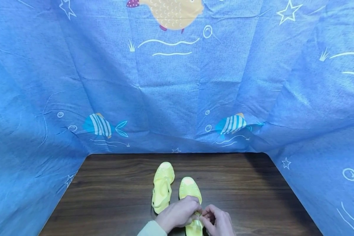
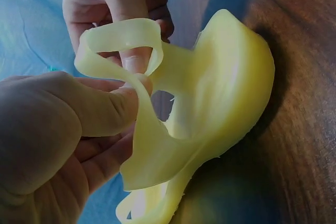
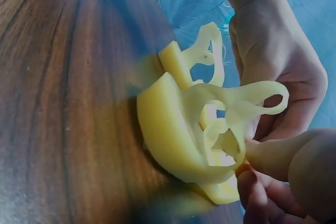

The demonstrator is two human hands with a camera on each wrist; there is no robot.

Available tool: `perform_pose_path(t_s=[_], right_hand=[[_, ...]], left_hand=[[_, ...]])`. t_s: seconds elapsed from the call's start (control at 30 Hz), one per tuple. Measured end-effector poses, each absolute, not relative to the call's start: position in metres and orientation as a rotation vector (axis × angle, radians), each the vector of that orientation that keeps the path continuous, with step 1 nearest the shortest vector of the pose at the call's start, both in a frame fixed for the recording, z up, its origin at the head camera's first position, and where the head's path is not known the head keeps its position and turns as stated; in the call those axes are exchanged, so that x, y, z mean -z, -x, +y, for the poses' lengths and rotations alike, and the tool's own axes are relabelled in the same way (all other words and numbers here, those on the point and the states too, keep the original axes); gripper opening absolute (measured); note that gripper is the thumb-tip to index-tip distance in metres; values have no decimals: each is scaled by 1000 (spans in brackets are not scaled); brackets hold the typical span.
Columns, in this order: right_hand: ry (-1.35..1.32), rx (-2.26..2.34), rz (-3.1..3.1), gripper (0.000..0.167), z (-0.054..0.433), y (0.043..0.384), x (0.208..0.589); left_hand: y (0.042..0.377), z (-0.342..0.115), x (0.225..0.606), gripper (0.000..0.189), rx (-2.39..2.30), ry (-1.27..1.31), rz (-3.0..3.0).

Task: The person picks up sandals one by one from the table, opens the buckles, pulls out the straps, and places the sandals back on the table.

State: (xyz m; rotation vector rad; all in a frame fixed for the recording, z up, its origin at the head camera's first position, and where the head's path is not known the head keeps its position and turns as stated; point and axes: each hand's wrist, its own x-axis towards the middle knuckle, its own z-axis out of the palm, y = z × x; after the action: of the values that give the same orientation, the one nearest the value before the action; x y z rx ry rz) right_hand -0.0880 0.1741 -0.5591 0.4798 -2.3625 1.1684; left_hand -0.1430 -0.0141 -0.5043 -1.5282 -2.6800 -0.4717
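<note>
Two yellow jelly sandals lie on the dark wooden table, toes pointing away from me. My left hand [image 1: 178,212] reaches over the right-side sandal [image 1: 189,189] and pinches its ankle strap [image 2: 123,32] between thumb and fingers. From the other side, my right hand [image 1: 219,220] pinches the strap too, with thumb and fingertips close to the left hand's. The strap stands up in a loop above the heel in the left wrist view. Whatever lies between the fingertips is mostly hidden. Untouched, the other sandal [image 1: 162,186] rests just left of my hands, its strap looped at the heel.
The dark wood-grain table [image 1: 115,193] has rounded far corners. A blue cloth [image 1: 171,98] printed with fish, stars and bubbles hangs behind it and along both sides.
</note>
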Motion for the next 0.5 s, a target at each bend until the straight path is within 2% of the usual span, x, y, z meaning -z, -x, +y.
perform_pose_path(t_s=[0.2, 0.5], right_hand=[[-557, -1204, -2369, 31, 180, 87, 562], [-626, -1136, -2431, 31, 186, 88, 563]], left_hand=[[144, -16, 508, 20, 542, 1522, -2671], [144, -15, 508, 18, 566, 1519, -2695]])
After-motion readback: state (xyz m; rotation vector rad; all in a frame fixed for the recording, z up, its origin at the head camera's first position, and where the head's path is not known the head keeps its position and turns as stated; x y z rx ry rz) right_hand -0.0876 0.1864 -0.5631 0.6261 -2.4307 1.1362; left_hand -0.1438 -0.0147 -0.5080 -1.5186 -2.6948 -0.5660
